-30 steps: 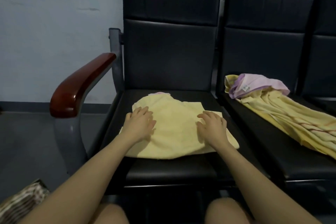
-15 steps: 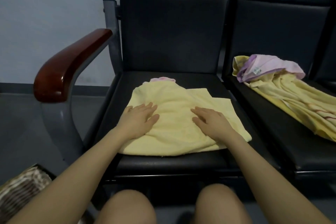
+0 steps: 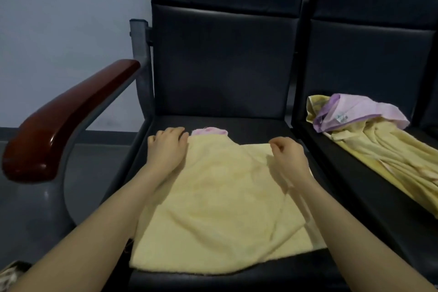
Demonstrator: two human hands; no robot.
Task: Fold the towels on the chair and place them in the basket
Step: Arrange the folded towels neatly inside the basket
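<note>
- Both hands at the far edge of the yellow towel (image 3: 220, 206), which lies spread and partly folded on the black chair seat (image 3: 248, 123).
- Left hand (image 3: 167, 147): palm down on the towel's far left corner, fingers curled over the edge toward the seat; whether they actually clasp the cloth cannot be told from this view.
- Right hand (image 3: 288, 155): fingers curled, thumb and forefinger pinching the towel's far right corner, which is drawn slightly up from the seat.
- Pink patch (image 3: 208, 131): a small piece of pink cloth showing at the towel's far edge, between the two hands and nearer the left one.
- Towel layers: an upper layer covers most of a lower one, whose strip shows along the near right edge; the near edge lies close to the front of the seat.
- Second chair (image 3: 369, 61): joined on the right, carrying a crumpled heap of yellow towels (image 3: 388, 161) topped by a pink and purple cloth (image 3: 355, 112) with a small label.
- Armrest (image 3: 68, 116): reddish-brown, glossy, on a grey metal frame (image 3: 139, 54) to the left of the first chair.
- Basket (image 3: 10, 272): only a woven corner visible at the lower left, on the floor, well apart from the towel.
- Wall (image 3: 59, 31): pale, behind the chairs.
</note>
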